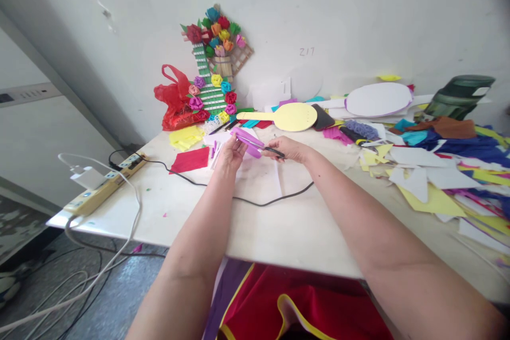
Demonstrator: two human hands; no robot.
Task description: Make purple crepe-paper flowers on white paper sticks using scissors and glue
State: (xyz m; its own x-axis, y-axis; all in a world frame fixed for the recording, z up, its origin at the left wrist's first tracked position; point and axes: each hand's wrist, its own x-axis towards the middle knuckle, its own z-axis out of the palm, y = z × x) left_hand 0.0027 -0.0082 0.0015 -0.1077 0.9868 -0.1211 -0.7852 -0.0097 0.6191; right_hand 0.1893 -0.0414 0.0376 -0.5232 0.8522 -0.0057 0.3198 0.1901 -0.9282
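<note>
My left hand (231, 153) pinches a strip of purple paper (246, 138) above the middle of the table. In my right hand (287, 149) is a pair of scissors (274, 152), its dark handles in my fingers and its blades pointing left along the purple paper. Whether the blades are parted is too small to tell. Thin purple rolls (214, 149) and white strips lie just left of my left hand. A red paper piece (190, 160) lies further left. Behind my hands rests a yellow paddle-shaped cutout (295, 117).
A black cable (261, 204) crosses the table below my hands. At left sits a power strip (105, 183) with a white plug. Paper scraps (422, 170) and a green bottle (458, 96) crowd the right. A paper-flower guitar (209, 85) and red bag (173, 101) stand behind.
</note>
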